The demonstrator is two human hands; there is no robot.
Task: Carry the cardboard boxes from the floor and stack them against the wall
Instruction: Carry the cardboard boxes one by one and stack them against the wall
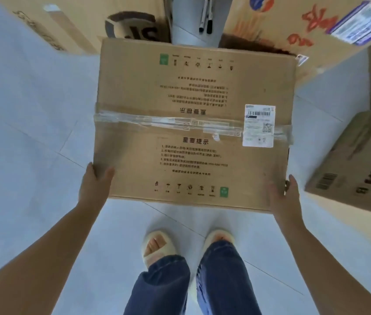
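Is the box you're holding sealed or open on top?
Sealed. The box has both top flaps flat and closed, with clear tape running along the seam and a white label stuck across it.

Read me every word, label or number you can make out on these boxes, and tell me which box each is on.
"重要提示": heading on the held box, printed twice, once upside down.
"400-886-9558", or close to it: small print under that heading, blurred.
White shipping label on that box: barcode and QR code, text unreadable.
Red characters on the far right box: blurred.
Dark print on the right box: unreadable.
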